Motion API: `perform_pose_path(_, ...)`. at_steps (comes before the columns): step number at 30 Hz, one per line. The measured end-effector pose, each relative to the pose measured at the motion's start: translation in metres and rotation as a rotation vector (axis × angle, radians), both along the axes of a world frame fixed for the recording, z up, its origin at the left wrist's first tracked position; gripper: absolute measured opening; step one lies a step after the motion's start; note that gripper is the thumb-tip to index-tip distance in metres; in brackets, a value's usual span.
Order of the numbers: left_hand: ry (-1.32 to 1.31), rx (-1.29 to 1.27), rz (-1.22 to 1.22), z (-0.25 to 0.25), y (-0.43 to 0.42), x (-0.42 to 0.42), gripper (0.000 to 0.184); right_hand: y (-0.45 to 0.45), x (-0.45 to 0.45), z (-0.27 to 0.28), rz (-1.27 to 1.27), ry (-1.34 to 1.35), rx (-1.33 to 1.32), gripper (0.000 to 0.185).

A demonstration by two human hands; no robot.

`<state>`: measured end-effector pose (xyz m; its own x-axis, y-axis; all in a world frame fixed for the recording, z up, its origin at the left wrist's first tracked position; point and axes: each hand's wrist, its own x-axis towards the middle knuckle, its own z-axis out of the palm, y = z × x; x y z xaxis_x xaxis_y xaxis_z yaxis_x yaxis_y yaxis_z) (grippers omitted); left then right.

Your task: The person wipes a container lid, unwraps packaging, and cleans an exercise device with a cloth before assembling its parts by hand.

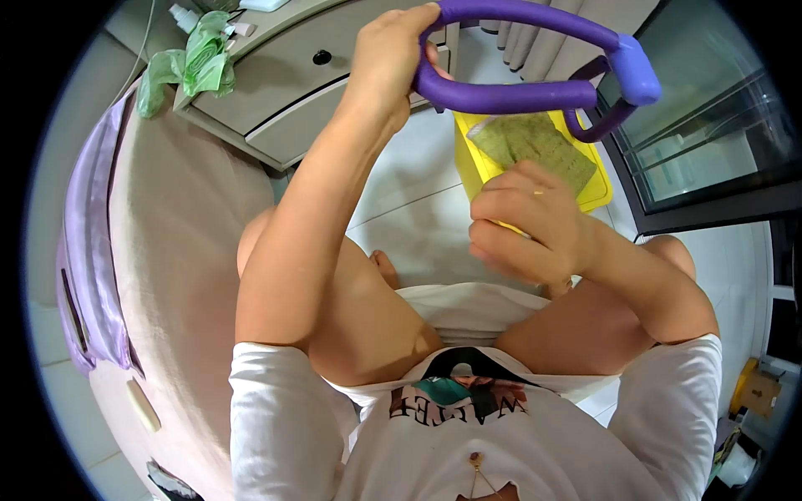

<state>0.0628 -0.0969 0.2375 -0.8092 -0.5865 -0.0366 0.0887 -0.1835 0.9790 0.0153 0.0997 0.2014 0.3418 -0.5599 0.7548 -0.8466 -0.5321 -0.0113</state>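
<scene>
My left hand (393, 58) is raised at the top, its fingers wrapped round one padded arm of a purple foam-covered thigh exerciser (510, 98). The exerciser has two looped arms that meet at a lighter violet hub (633, 71) on the right. Below it, my right hand (530, 221) is in front of a yellow bin (470, 159), fingers curled in and slightly blurred. The inside of that hand is hidden, so I cannot tell what it holds. A greenish-brown cloth or mat (535, 146) lies on the bin, behind my right hand.
A pale drawer cabinet (284, 71) stands at upper left, with a green plastic bag (205, 63) on its corner. Along the left is a beige padded surface (175, 250) with lilac satin fabric (92, 250). A dark-framed glass door (702, 108) is at right.
</scene>
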Motion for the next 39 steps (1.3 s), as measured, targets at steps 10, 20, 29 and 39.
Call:
perform_pose_path(10,0.192,0.443,-0.085,-0.007,-0.001,-0.014,0.019,0.007,-0.061,-0.093,-1.077,0.030,0.696,0.066)
perform_pose_path(20,0.235,0.472,-0.082,-0.002,0.010,-0.012,0.018,0.023,-0.022,-0.062,-0.737,-0.912,0.633,0.034)
perform_pose_path(29,0.278,0.416,-0.054,0.006,0.030,-0.013,0.021,0.026,0.054,0.022,-0.581,-1.121,-0.279,0.039)
perform_pose_path(39,0.116,0.491,-0.165,0.002,0.042,-0.013,0.045,-0.010,0.055,0.019,-1.027,-0.332,-0.021,0.049)
